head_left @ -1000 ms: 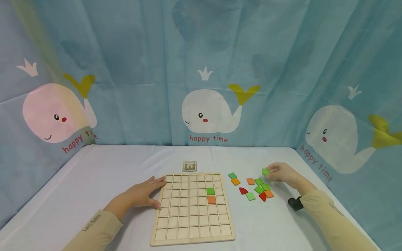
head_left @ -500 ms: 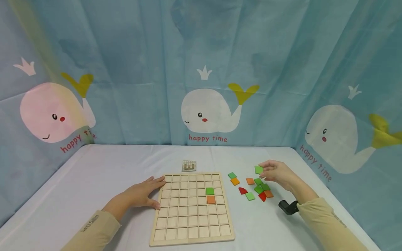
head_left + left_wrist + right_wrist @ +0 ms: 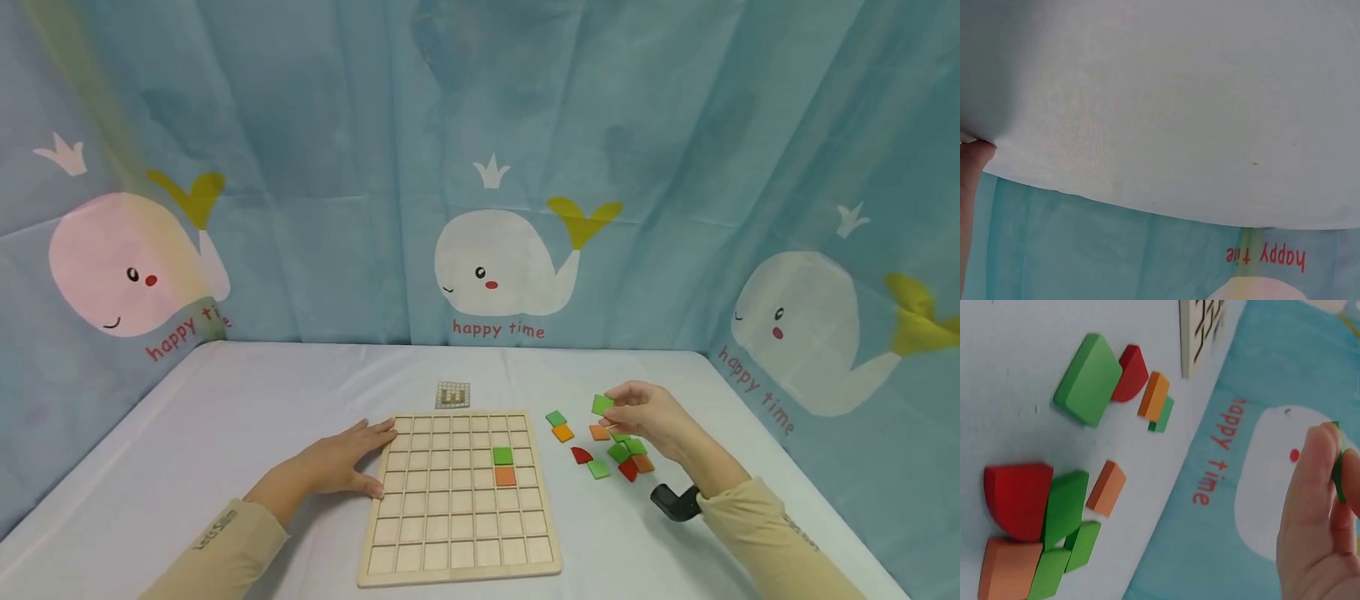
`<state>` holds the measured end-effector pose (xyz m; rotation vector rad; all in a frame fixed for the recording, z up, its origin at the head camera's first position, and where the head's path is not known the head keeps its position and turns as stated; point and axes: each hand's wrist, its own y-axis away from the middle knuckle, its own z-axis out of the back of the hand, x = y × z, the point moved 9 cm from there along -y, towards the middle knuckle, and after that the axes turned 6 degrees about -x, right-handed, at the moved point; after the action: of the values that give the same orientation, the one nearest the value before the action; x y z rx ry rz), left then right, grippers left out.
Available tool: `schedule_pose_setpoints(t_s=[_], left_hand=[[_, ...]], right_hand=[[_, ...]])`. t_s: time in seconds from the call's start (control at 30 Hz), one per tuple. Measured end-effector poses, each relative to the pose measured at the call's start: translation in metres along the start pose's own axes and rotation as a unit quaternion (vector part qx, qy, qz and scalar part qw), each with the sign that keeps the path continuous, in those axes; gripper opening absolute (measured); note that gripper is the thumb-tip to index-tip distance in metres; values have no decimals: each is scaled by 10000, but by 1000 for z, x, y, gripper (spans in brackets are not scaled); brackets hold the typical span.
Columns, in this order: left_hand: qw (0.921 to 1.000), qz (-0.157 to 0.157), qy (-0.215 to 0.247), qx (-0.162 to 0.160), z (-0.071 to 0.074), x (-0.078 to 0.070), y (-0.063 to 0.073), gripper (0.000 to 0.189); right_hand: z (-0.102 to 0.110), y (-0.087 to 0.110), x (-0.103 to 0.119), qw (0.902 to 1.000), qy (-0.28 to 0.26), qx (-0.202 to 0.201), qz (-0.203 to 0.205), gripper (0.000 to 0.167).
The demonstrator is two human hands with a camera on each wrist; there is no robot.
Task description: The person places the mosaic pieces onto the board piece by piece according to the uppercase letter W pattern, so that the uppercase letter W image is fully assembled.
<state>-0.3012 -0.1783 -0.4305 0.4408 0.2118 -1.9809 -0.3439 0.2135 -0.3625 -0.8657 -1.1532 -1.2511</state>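
My right hand [image 3: 647, 417] pinches a light green square tile [image 3: 602, 405] between thumb and fingers, raised over the loose tiles on the right. The right wrist view shows that green tile [image 3: 1339, 464] edge-on in the fingers. My left hand [image 3: 341, 461] rests with straight fingers against the left edge of a wooden grid board [image 3: 461, 505]. In the board's cells lie a green tile [image 3: 502, 456] and an orange tile [image 3: 506, 476], one above the other. At the left wrist view's edge, only part of the left hand [image 3: 971, 169] shows.
Loose tiles lie right of the board, among them a red quarter-round tile [image 3: 581, 455], a light green tile [image 3: 598, 469] and an orange tile [image 3: 643, 463]. A small patterned card [image 3: 453, 395] lies behind the board. A whale-printed curtain [image 3: 322, 250] hangs behind the table.
My right hand has moved left with the green tile, and the tile has tilted to face the camera more. The left hand stays at the board's edge.
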Motion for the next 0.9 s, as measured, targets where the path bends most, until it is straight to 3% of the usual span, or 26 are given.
schedule_pose_setpoints(t_s=[0.3,0.53,0.9], left_hand=[[10000,18,-57,2,1,0,1,96],[10000,-11,-39,-20,1,-1,-1,95],[10000,32,16,-17,0,-1,-1,96]], right_hand=[[-20,4,3,9994,260,-73,202,24],[-41,9,0,9979,525,323,211,41],[-67,14,-8,9956,699,617,99,33]])
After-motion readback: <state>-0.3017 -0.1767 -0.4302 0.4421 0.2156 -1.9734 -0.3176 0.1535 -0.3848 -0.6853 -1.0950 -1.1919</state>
